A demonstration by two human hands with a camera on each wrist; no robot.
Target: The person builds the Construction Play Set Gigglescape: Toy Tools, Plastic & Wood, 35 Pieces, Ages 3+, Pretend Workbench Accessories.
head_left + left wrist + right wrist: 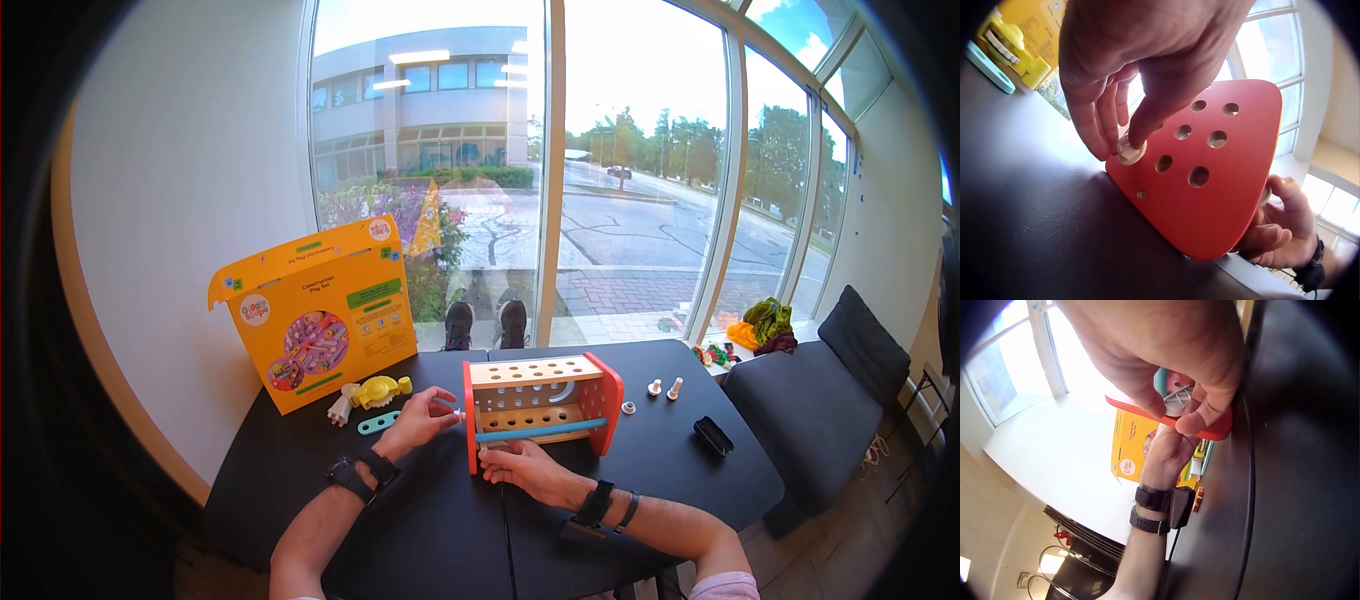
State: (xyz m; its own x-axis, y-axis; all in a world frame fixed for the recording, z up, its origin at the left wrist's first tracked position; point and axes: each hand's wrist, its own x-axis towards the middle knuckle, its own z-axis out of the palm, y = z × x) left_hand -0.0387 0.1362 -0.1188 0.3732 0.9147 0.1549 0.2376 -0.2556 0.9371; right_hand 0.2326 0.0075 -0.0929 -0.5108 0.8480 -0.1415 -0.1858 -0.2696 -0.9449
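Observation:
A toy workbench [522, 373] with red side panels and a pierced wooden top stands on the table between both hands. My left hand [412, 424] is at the outer face of its left red panel [1210, 212]. Thumb and fingers there pinch a whitish round bolt head [1130, 151] against a low corner of that panel. On the panel's near edge, my right hand [535, 474] pinches a pale grey ribbed plastic piece [1178, 401] between thumb and fingers. A blue bar [540, 431] runs across the workbench front just above this hand.
Behind the left hand lie a yellow toy piece [378, 391], a white piece [341, 408] and a teal strip with holes [378, 423]. A yellow box [330, 290] stands at the back left. Pale pegs [674, 388] and a black case [713, 437] lie to the right.

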